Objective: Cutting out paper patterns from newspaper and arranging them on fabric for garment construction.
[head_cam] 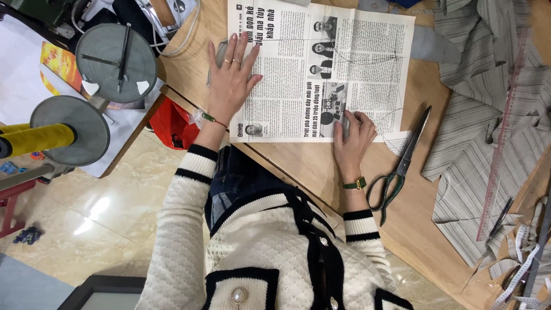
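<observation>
On wooden table (321, 172), near its front edge: one newspaper sheet (321, 69), pressed flat by left hand (232, 80) with fingers spread, right hand (353, 135) pinching its lower edge. Beside, one pair of scissors (399, 169); bare wood between. Further right, striped fabric pieces (488, 115), one pink ruler (499, 143).

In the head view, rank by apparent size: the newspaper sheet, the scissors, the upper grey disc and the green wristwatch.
1. Newspaper sheet, largest by far.
2. Upper grey disc and scissors: unsure; the disc covers more area but sits nearer the camera, while the scissors are longer.
3. Green wristwatch, smallest.
</observation>
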